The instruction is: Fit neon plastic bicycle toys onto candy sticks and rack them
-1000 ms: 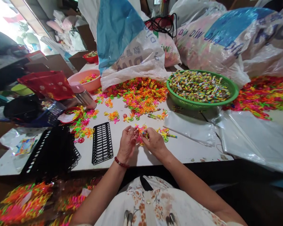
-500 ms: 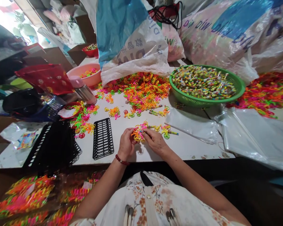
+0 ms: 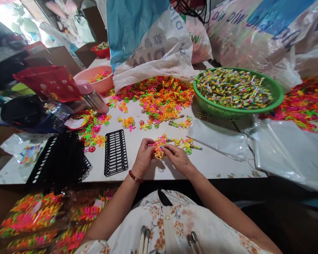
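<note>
Close to the table's front edge, my left hand (image 3: 145, 157) is closed on a small cluster of yellow, pink and orange plastic pieces (image 3: 159, 151). The fingers of my right hand (image 3: 177, 158) pinch the same cluster from the right; the exact piece between them is too small to tell. Just beyond my right hand lie yellow and green pieces (image 3: 187, 146) with small wrapped sticks (image 3: 196, 147). A black plastic grid rack (image 3: 116, 152) lies flat to the left of my left hand. Farther back is a large heap of bright plastic pieces (image 3: 161, 100).
A green basket (image 3: 235, 112) full of wrapped sticks stands back right, with clear plastic bags (image 3: 219, 139) before it. Black racks (image 3: 60, 160) are stacked left. A steel bottle (image 3: 95, 98), a pink bowl (image 3: 106, 84) and big sacks (image 3: 151, 38) stand behind.
The cluster has turned slightly between my hands, and my fingers have shifted a little on it. The camera view has also moved slightly.
</note>
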`<state>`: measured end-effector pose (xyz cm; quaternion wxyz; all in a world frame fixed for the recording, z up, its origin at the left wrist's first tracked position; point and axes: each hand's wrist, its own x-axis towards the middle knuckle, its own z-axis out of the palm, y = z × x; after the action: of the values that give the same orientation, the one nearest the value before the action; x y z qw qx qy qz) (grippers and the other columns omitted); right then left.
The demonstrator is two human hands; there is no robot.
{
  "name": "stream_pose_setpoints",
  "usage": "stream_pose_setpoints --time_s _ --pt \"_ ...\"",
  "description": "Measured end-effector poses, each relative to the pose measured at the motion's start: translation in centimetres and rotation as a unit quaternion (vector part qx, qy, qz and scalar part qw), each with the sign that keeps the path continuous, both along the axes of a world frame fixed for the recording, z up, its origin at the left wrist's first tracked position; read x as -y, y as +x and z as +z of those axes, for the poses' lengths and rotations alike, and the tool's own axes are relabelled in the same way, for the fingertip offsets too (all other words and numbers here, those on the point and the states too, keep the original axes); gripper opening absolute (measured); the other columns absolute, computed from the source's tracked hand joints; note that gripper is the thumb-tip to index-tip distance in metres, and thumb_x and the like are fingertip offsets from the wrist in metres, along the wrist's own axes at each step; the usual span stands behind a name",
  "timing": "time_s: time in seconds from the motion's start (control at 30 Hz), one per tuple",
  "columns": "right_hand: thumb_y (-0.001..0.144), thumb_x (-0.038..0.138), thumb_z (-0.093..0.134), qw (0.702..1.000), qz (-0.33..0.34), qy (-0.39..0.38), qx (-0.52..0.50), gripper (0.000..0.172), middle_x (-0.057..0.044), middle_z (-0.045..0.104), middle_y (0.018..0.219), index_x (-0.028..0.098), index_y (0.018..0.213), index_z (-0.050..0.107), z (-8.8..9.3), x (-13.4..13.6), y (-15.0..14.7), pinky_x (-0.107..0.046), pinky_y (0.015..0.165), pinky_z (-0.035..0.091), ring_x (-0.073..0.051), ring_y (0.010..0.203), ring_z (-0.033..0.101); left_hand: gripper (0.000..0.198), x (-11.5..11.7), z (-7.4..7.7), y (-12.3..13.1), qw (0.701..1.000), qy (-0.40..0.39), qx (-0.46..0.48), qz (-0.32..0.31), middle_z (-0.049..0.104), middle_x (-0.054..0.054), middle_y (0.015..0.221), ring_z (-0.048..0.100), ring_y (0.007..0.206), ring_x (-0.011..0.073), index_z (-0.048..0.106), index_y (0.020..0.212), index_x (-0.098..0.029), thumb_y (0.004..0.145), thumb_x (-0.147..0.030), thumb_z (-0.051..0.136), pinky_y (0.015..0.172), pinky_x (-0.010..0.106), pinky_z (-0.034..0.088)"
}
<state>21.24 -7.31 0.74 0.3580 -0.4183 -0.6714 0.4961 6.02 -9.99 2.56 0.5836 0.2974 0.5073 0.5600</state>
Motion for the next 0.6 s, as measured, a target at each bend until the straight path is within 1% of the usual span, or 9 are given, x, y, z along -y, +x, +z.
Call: stream_pose_setpoints --time_s 0.1,0.17,0.3,0.43,0.5,0.6 --pt "0.092 0.042 0.052 0.999 0.022 -0.046 -0.015 0.030 0.000 0.066 0.077 0.020 0.100 0.071 -0.3 0.0 0.1 -0.025 0.067 0.045 -0.015 0.075 0.060 0.031 0.0 0.1 0.4 0.999 -0.010 0.038 -0.011 0.058 -0.005 0.076 0.058 0.060 0.0096 0.047 0.096 -0.022 0.070 -0.022 0.062 0.054 0.021 0.048" --pt "0.092 0.044 0.052 0.996 0.038 -0.073 -0.030 0.032 0.002 0.060 0.069 0.021 0.103 0.071 -0.4 0.1 0.2 -0.023 0.060 0.042 -0.013 0.068 0.056 0.032 0.0 -0.1 0.8 0.999 -0.016 0.034 -0.011 0.057 -0.005 0.075 0.057 0.056 0.0100 0.044 0.097 -0.023 0.071 -0.025 0.063 0.050 0.021 0.046" --pt "0.087 0.050 0.057 0.989 0.030 -0.128 -0.065 0.035 0.003 0.055 0.066 0.020 0.099 0.071 -0.6 0.3 0.1 -0.022 0.052 0.036 -0.010 0.056 0.045 0.032 -0.1 -0.8 1.1 1.000 -0.009 0.008 -0.017 0.056 -0.005 0.072 0.054 0.053 0.0102 0.041 0.097 -0.024 0.076 -0.034 0.063 0.045 0.021 0.042" --pt "0.082 0.057 0.061 0.968 0.045 -0.218 -0.116 0.041 0.005 0.047 0.059 0.018 0.091 0.070 -0.6 0.2 0.1 -0.022 0.046 0.028 -0.008 0.050 0.035 0.029 0.0 -1.3 0.9 1.000 -0.010 -0.023 -0.012 0.053 -0.006 0.069 0.052 0.050 0.0101 0.040 0.099 -0.025 0.078 -0.033 0.060 0.042 0.020 0.040" --pt "0.081 0.059 0.061 0.966 0.051 -0.229 -0.113 0.044 0.005 0.043 0.057 0.017 0.093 0.069 -0.7 0.2 0.2 -0.022 0.045 0.025 -0.007 0.049 0.032 0.028 0.1 -1.2 0.8 0.999 -0.012 -0.045 -0.011 0.051 -0.007 0.067 0.050 0.048 0.0097 0.040 0.099 -0.025 0.079 -0.032 0.058 0.041 0.020 0.039" --pt "0.084 0.058 0.058 0.976 0.051 -0.194 -0.085 0.043 0.005 0.044 0.059 0.018 0.094 0.070 -0.6 0.2 0.3 -0.022 0.045 0.025 -0.008 0.051 0.034 0.025 0.2 -0.9 0.8 0.996 -0.018 -0.083 -0.007 0.050 -0.008 0.065 0.047 0.045 0.0086 0.040 0.098 -0.024 0.079 -0.031 0.055 0.040 0.019 0.038"
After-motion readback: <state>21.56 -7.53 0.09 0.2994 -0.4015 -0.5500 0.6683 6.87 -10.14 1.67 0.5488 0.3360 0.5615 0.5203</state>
